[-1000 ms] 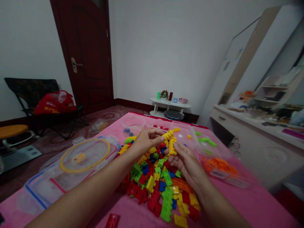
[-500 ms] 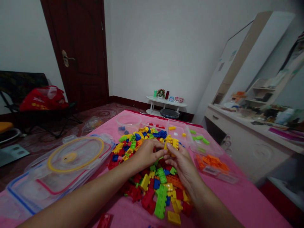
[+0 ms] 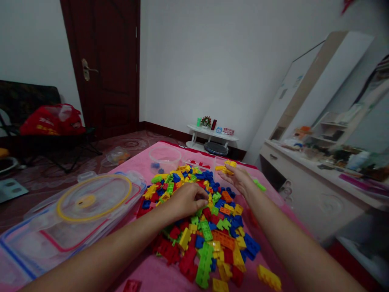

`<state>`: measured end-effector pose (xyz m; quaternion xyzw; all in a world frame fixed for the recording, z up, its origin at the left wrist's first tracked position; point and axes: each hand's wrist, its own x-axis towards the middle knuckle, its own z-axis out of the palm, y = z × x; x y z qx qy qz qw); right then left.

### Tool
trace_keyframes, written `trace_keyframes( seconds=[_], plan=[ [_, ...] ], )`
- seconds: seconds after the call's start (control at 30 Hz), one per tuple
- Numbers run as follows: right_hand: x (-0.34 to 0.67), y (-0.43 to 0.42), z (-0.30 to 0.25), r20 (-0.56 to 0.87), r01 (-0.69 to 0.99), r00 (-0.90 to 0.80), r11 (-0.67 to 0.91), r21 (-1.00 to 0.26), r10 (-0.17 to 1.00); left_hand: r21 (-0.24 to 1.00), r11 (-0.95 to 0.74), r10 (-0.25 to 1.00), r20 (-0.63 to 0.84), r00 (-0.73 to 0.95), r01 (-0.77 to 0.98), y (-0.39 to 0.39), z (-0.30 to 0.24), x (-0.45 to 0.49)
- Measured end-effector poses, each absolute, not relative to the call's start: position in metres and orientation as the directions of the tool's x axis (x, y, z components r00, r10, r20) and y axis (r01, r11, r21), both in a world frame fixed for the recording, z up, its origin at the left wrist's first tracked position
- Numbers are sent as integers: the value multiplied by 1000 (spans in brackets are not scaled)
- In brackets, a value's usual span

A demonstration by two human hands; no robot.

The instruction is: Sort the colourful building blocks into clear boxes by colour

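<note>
Interlocking toy bricks (image 3: 223, 239) in several colours lie in a big pile on the pink-covered table. Over the middle of the pile, my left hand (image 3: 187, 199) is curled, thumb near the bent fingers; whatever is in it is hidden. My right hand (image 3: 238, 178) reaches to the far right, at a clear plastic container. A small cluster of yellow bricks (image 3: 230, 164) is at its thumb and fingers, apparently held. Part of the container is hidden behind this hand.
Clear containers stand beyond the pile: a round tub (image 3: 165, 156) with blue bricks and one with red pieces. Green bricks (image 3: 259, 185) are to the right, partly behind my forearm. Stacked lids (image 3: 94, 198) lie at left. A loose yellow brick (image 3: 269, 278) is near the front.
My right hand has moved away from my left, forward and right, carrying the yellow bricks to the container. My left hand has stayed over the pile, now apart from the yellow cluster.
</note>
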<state>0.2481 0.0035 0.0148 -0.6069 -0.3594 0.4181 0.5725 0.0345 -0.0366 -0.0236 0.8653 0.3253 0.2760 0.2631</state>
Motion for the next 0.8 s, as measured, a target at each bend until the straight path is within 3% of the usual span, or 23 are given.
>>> trace_keyframes(
  seconds=[0.17, 0.27, 0.33, 0.4, 0.47, 0.53, 0.67, 0.8],
  plan=[
    [259, 0, 10, 45, 121, 472, -15, -992, 880, 546, -728, 644, 334, 689, 416, -42, -26, 35],
    [261, -18, 6, 169, 412, 348, 11, -911, 922, 514, -747, 628, 335, 702, 422, -44, -28, 36],
    [260, -30, 2, 253, 723, 258, -12, -691, 932, 500, -752, 624, 331, 708, 429, -44, -30, 36],
    [256, -39, -5, 301, 913, 231, -99, -395, 925, 495, -755, 622, 330, 710, 431, -44, -32, 37],
    [251, -44, -14, 283, 965, 236, -190, -182, 929, 496, -755, 622, 331, 710, 429, -44, -31, 37],
    [247, -47, -21, 217, 973, 229, -217, -78, 949, 499, -751, 628, 335, 703, 433, -45, -28, 37],
    [254, -50, -13, 199, 977, 212, -200, -80, 957, 488, -764, 612, 343, 712, 422, -54, -12, 36],
    [285, -62, 25, 299, 965, 248, -207, -162, 922, 476, -830, 464, 304, 832, 289, -71, 1, 36]
  ],
)
